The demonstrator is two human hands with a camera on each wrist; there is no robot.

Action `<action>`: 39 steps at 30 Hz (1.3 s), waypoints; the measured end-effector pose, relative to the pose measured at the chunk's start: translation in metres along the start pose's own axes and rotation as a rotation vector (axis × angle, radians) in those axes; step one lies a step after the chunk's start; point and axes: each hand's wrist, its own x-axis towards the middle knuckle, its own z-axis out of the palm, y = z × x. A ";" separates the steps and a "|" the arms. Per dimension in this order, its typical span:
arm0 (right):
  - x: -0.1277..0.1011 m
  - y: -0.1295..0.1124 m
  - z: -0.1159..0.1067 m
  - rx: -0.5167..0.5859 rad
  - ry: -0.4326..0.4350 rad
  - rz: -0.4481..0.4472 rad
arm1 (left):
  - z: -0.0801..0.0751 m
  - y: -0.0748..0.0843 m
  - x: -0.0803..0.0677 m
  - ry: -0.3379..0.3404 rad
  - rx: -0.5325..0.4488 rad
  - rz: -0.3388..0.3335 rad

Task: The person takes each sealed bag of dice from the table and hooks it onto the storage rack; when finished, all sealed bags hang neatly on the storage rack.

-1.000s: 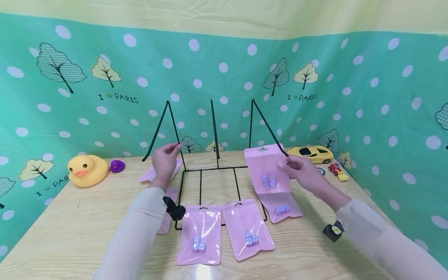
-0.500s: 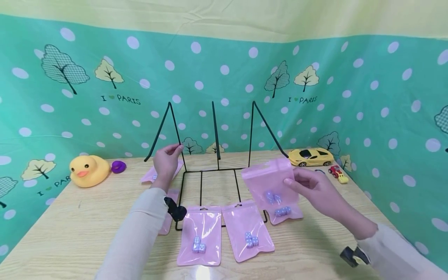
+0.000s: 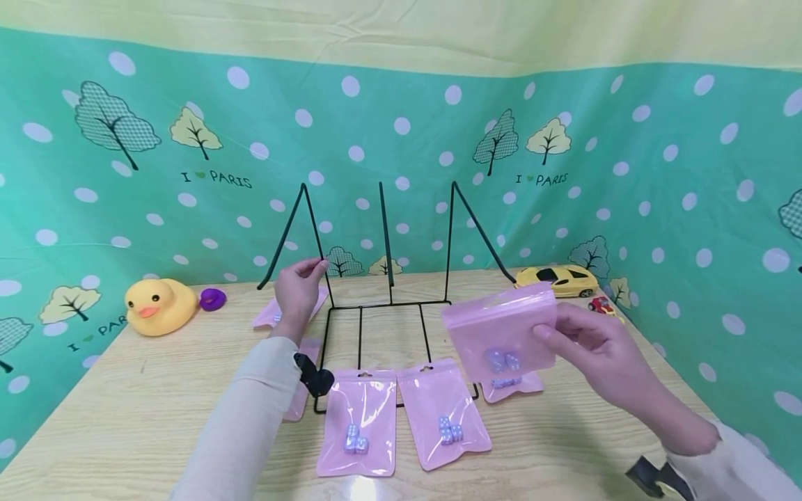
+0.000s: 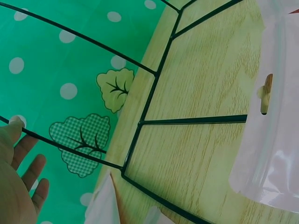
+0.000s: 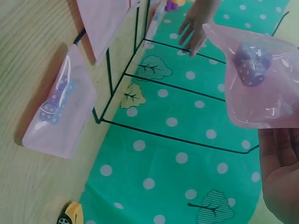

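Observation:
My left hand [image 3: 297,289] pinches the left upright of a black wire rack [image 3: 388,305] between thumb and fingers; its other fingers hang loose in the left wrist view. My right hand [image 3: 601,355] grips the right edge of a pink zip pouch [image 3: 476,341] with purple dotted dice inside. That pouch is raised and tilted, right of the rack, partly hiding another pink pouch [image 3: 529,384] on the table. Two more pink pouches [image 3: 357,403] lie side by side at the rack's front edge. The rack's hooks hold nothing.
Further pink pouches [image 3: 269,313] lie partly hidden behind the left arm. A yellow rubber duck [image 3: 159,306] and a small purple toy [image 3: 212,299] stand at left. At back right are a yellow toy car [image 3: 564,278] and a red toy [image 3: 601,305], near the patterned cloth backdrop.
My right hand has drawn the pouch away from the right hook's tip, down, then rightward and nearer, tilting its top edge. The left hand keeps its hold on the rack.

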 end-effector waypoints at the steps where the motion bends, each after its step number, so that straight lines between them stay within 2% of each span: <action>1: 0.000 0.000 -0.001 0.001 0.012 -0.008 | 0.000 0.000 0.000 -0.001 -0.001 0.000; 4: 0.000 -0.001 -0.003 0.021 0.040 -0.038 | 0.000 -0.001 0.001 -0.006 -0.001 0.000; 8: 0.003 0.000 -0.005 0.133 0.073 -0.066 | 0.000 -0.001 0.001 -0.004 0.009 0.002; 11: 0.005 0.001 -0.006 0.191 0.093 -0.053 | 0.000 -0.001 0.001 -0.006 0.011 0.003; 17: 0.008 0.001 -0.005 0.070 0.084 0.037 | -0.001 0.000 0.000 -0.017 0.007 0.010; 25: 0.013 0.006 -0.001 0.031 0.078 0.095 | -0.001 -0.001 0.001 -0.024 0.009 0.009; 33: 0.021 0.012 0.007 0.100 0.065 0.150 | -0.003 -0.001 0.002 -0.026 0.016 0.006; 39: 0.028 0.012 0.011 0.159 0.078 0.227 | -0.002 -0.002 0.003 -0.042 0.023 -0.005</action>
